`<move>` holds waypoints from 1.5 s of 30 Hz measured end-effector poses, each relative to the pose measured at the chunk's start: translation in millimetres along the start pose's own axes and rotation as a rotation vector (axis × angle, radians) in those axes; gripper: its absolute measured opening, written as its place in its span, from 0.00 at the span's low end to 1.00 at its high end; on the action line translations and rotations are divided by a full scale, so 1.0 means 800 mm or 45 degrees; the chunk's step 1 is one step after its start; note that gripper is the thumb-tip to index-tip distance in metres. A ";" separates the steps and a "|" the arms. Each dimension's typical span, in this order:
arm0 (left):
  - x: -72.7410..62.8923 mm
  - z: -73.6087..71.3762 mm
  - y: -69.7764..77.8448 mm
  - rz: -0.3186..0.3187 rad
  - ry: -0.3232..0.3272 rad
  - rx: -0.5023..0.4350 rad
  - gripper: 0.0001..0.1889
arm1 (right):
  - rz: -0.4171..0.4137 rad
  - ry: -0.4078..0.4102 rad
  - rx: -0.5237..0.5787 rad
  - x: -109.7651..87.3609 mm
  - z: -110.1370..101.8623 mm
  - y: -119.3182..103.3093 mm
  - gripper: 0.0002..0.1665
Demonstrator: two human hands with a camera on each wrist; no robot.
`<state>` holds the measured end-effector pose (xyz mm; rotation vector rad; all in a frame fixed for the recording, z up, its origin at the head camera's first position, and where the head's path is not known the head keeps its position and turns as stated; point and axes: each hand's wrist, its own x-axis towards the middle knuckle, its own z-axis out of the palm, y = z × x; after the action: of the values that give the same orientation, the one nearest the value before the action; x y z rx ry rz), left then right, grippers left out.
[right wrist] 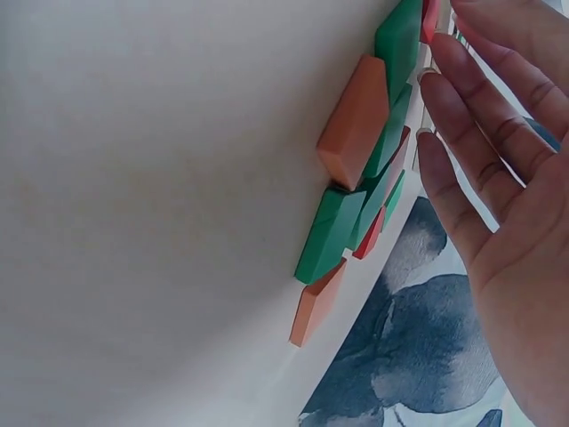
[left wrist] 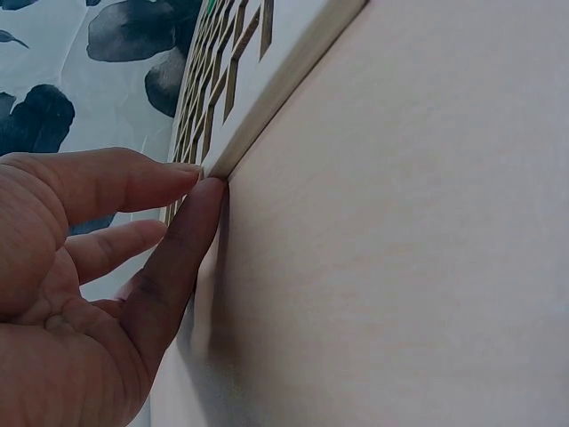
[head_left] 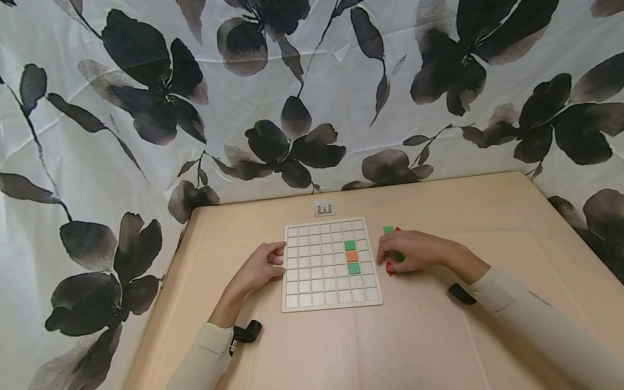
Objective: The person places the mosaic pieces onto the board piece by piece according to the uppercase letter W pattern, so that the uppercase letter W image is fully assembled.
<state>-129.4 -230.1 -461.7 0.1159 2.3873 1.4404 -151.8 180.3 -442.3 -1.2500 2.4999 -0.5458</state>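
A pale grid board [head_left: 312, 284] of square cells lies on the table. On its right part stand three tiles in a column: a green tile [head_left: 350, 245], an orange tile [head_left: 352, 255] and another green tile [head_left: 353, 268]. My left hand [head_left: 260, 266] touches the board's left edge with thumb and fingertips, which reach the rim [left wrist: 284, 98] in the left wrist view. My right hand [head_left: 416, 252] hovers over loose tiles right of the board, fingers loosely extended. Beneath it the right wrist view shows an orange tile [right wrist: 354, 120], a green tile [right wrist: 327, 231] and red ones; the hand hides several from above.
A small card [head_left: 324, 207] with a grid picture lies behind the board. White cloth [head_left: 341, 70] with dark flowers hangs at the back and sides of the wooden table [head_left: 414, 336]. Dark wrist cameras [head_left: 247, 331] sit by both sleeves.
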 end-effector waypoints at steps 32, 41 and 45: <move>0.009 -0.002 0.008 -0.037 0.026 0.024 0.38 | 0.038 0.059 -0.113 -0.001 -0.009 0.019 0.11; 0.008 -0.001 0.006 -0.011 0.023 0.002 0.38 | 0.040 0.075 -0.188 0.001 -0.005 0.019 0.13; 0.008 -0.001 0.003 -0.005 0.026 0.010 0.38 | -0.020 0.104 -0.226 0.002 -0.002 0.020 0.12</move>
<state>-135.6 -227.8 -460.6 0.0987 2.4084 1.4368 -164.1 188.2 -448.1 -1.3366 2.6578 -0.3932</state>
